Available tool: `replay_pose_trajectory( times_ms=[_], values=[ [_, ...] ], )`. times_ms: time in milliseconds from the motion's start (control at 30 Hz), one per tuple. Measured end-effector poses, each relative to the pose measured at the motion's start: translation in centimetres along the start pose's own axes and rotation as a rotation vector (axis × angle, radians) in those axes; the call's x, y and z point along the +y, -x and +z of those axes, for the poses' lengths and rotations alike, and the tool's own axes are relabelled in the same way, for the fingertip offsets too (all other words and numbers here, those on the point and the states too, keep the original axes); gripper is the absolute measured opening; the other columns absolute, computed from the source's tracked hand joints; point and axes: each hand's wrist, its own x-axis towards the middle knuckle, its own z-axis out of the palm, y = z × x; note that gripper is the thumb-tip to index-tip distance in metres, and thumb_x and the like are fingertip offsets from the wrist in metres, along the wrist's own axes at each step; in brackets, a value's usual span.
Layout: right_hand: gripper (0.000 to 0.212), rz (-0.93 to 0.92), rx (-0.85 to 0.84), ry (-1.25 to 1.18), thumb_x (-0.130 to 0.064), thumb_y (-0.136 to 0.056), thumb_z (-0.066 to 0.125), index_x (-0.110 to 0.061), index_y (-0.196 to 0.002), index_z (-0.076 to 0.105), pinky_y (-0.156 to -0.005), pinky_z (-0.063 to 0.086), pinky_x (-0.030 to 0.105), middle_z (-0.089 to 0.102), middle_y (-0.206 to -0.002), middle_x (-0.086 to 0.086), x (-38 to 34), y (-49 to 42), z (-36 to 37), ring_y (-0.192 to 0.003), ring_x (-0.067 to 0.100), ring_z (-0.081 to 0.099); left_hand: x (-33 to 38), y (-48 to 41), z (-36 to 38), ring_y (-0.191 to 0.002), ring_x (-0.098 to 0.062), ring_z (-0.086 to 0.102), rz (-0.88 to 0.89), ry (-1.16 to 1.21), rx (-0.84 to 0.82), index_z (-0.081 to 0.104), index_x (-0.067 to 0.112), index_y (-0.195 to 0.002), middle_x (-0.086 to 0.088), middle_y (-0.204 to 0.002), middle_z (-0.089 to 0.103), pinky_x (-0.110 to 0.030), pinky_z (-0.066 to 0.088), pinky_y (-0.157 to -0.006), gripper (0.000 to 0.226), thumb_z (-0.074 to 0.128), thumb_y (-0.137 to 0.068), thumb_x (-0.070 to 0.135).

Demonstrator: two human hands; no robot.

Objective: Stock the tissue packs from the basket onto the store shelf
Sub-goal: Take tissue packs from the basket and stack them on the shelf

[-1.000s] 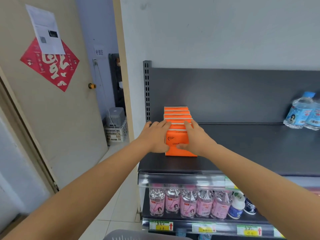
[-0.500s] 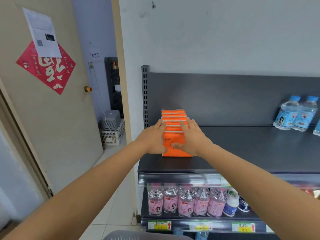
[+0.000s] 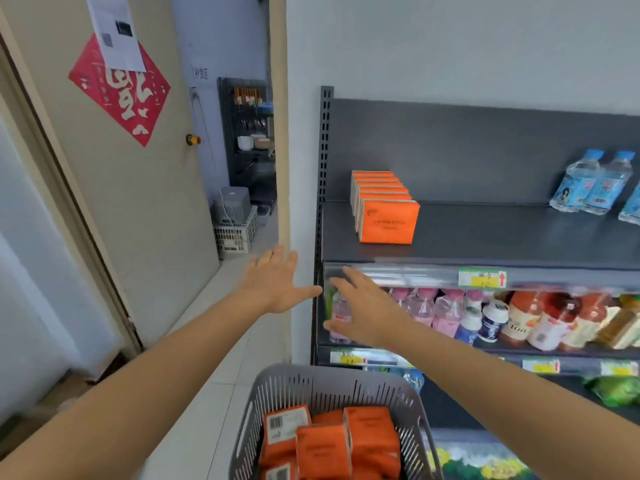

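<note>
Between placements: both the left hand (image 3: 273, 285) and the right hand (image 3: 367, 313) hung spread wide and empty, a row of orange tissue packs (image 3: 384, 206) standing on the shelf (image 3: 485, 237) above them. More packs (image 3: 332, 441) waited below in the grey basket (image 3: 412, 403); the next move likely called for reaching down there.

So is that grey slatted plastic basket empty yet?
Not empty. The grey slatted plastic basket holds several orange tissue packs, piled loosely; how many lie beneath cannot be told.
</note>
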Motion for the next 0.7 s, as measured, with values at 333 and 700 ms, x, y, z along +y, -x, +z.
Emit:
replay_pose_trajectory(
  times_ms=[333, 700],
  values=[
    [0.081, 0.244, -0.775, 0.118, -0.052, -0.082, 0.063, -0.017, -0.148, 0.032, -0.109, 0.038, 0.041, 0.04, -0.15, 0.005, 0.2, 4.8, 17.5, -0.134, 0.027, 0.041, -4.1, 7.0, 17.5, -0.145, -0.031, -0.02, -0.011, -0.129, -0.484, -0.01, 0.02, -0.152, -0.013, -0.157, -0.021, -0.051, -0.012, -0.116, 0.102, 0.017, -0.078, 0.084],
    [0.058, 0.33, -0.939, 0.22, -0.023, -0.075, 0.078, -0.011, -0.127, 0.055, -0.095, 0.049, 0.037, 0.061, -0.122, 0.007, 6.5, 5.8, 28.7, -0.113, 0.028, 0.059, -1.6, 4.9, 29.4, -0.143, -0.03, 0.023, 0.228, -0.03, -0.545, 0.015, 0.012, -0.15, -0.013, -0.154, 0.027, -0.047, 0.017, -0.118, 0.085, 0.058, -0.086, 0.047]
  ],
)
